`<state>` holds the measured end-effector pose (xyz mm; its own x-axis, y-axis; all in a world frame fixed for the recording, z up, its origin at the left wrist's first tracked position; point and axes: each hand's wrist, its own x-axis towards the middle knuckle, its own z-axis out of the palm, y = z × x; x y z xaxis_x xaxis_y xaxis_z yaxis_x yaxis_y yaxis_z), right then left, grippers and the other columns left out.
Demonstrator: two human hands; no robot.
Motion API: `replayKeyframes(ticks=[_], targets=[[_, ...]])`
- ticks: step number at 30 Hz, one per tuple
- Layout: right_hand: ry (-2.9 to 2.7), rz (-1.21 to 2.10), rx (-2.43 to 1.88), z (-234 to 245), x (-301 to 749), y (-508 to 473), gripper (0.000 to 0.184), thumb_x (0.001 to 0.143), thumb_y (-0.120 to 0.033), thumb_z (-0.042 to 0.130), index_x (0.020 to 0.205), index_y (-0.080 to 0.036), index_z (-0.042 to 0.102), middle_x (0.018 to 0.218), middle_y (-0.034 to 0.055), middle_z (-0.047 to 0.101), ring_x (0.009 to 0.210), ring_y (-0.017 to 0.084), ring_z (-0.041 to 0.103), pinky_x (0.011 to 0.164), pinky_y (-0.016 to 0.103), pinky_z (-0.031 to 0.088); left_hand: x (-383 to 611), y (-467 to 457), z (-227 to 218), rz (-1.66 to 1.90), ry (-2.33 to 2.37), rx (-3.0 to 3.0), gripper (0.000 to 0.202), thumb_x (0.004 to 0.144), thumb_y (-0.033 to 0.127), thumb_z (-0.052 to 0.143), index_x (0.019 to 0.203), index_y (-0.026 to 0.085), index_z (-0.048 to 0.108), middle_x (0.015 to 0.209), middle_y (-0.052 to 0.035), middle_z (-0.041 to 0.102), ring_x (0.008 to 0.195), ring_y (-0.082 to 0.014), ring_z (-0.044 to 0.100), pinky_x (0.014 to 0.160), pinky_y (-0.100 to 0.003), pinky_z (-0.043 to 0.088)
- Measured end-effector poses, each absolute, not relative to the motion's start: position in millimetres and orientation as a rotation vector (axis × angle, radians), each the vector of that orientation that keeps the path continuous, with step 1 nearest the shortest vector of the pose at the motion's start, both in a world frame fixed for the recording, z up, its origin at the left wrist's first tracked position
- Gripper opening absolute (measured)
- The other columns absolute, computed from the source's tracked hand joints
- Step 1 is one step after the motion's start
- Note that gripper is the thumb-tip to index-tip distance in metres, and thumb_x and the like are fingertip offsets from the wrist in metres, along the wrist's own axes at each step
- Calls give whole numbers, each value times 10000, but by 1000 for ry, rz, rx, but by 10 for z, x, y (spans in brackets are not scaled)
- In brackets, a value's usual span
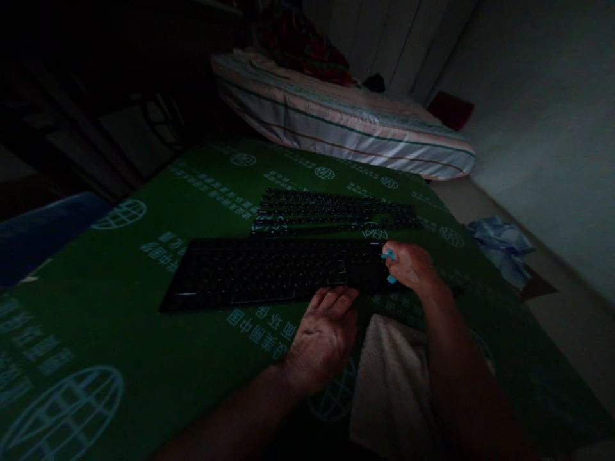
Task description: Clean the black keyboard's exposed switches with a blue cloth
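the black keyboard (269,272) lies flat on a green cloth (120,307), its long axis running left to right across the view and tipped a little, the left end nearer the person and the right end farther. its key face points up, and its long near edge faces the person. it is a full-width board, dark all over, with faint pale marks on the keys and a dull shine along the near left rim.

the left hand (324,336) rests at the near edge, right of the middle, back of the hand up; its grip is apart, the fingers stretched out flat with their tips on the rim. the right hand (413,266) sits at the keyboard's right end, its grip curled closed around a small blue thing (390,256) that shows at two spots between the fingers; what it is cannot be told in this light. the right forearm lies over a pale towel (389,378) spread just beside the keyboard's near right corner.

just behind the keyboard, parallel to it and a bit apart, lies a second black piece (331,210) with rows of keys, the same length or nearly so.

the green cloth carries pale globe prints and lines of lettering. beyond it a striped mattress (346,125) lies slantwise, with a heap of red fabric (307,41) at its far end. to the right is bare floor (567,320) with a crumpled blue sheet (500,240), then a plain grey wall (552,128). the room is dim, and the left side is lost in shadow.
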<state>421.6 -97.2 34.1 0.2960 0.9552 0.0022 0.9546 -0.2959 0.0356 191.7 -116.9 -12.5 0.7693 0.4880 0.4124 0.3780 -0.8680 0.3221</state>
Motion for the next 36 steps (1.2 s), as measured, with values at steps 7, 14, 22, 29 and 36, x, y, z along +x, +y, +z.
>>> replayKeyframes(ticks=[7,14,22,29,36], targets=[[1820,14,2544,325,4191,-968,264,786,-238,479,969,-260,667,829,28,715,752,185,637,610,256,361,1928,-1178,-131,715,691,2742,160,850,184,524,950,175,649,1273,-63,550,1179,-238,465,1041,-441,343],[1768,25,2583,324,4200,-967,269,779,-251,485,970,-254,673,878,48,715,790,200,646,620,261,379,1925,-1176,-115,719,686,2732,163,849,189,526,950,174,653,1273,-65,552,1181,-240,465,1037,-436,351],[1870,-49,2608,320,4145,-936,260,765,-233,499,948,-256,683,860,40,719,792,206,647,635,266,398,1927,-1172,-104,704,693,2735,164,846,171,518,946,169,647,1270,-66,551,1178,-239,469,1040,-443,350],[1867,-78,2626,311,4129,-929,264,759,-251,491,939,-268,684,844,22,718,775,187,642,634,258,388,1915,-1173,-102,713,679,2731,165,855,177,512,941,176,653,1266,-63,556,1175,-238,471,1040,-436,357],[1835,-47,2615,324,4138,-925,248,758,-254,496,921,-257,684,840,38,712,759,195,628,625,265,378,1923,-1171,-90,707,687,2723,169,854,174,499,927,163,651,1264,-72,556,1171,-241,473,1031,-451,368]])
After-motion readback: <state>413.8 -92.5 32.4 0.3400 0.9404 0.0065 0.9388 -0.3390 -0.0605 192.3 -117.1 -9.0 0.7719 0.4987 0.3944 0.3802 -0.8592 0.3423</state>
